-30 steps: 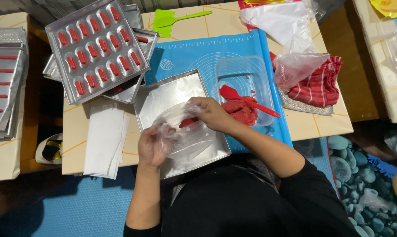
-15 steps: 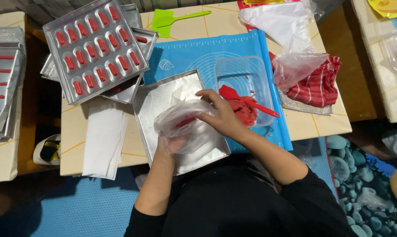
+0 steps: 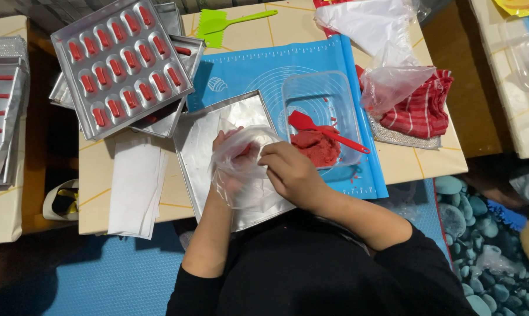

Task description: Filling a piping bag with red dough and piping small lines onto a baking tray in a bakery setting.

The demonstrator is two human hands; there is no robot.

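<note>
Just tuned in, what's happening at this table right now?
A person in black sleeves works over a shallow metal tray. The left hand is wrapped in a clear plastic bag, and the right hand grips the bag's edge. Beside them a clear tub holds red paste and a red spatula. A metal mould tray with red-filled slots sits to the left.

- A pale wooden surface (image 3: 129, 222) with thin seam lines stands in the middle.
- Two more light surfaces, one at the left edge (image 3: 1, 216) and one at the right edge (image 3: 510, 117).
- Blue textured floor mat (image 3: 100, 281) below.
- Grey-green pebble-patterned floor (image 3: 487, 234) at lower right.
</note>
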